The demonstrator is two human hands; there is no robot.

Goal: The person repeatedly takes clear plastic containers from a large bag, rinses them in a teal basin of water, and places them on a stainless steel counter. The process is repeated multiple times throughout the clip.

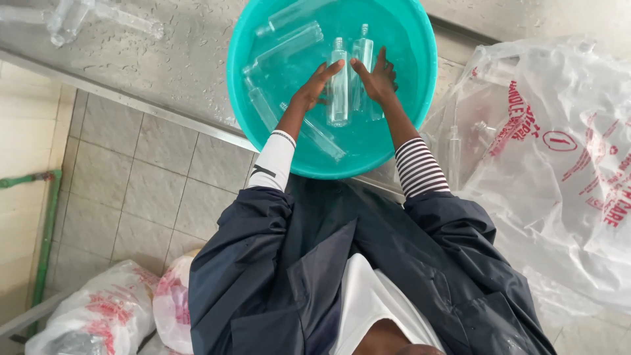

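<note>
basin (pixel 420 98): on the counter (pixel 164 59) — bottles (pixel 289 43) lying in it
hands: left hand (pixel 314 87) and right hand (pixel 376 80) in the basin, either side of one bottle (pixel 338 85)
big bag (pixel 552 164): right of basin
small bags (pixel 98 315): floor (pixel 144 190) — lower left

2 clear plastic bottles (pixel 338 85), no caps, side by side in water — inside a round teal tub (pixel 420 98), necks pointing away

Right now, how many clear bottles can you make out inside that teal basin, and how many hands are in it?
Teal basin: 1
Clear bottles plainly visible in it: about 6, such as the upright bottle between the hands; others may be hidden
Hands in it: 2, left hand and right hand
Total: about 9
</note>
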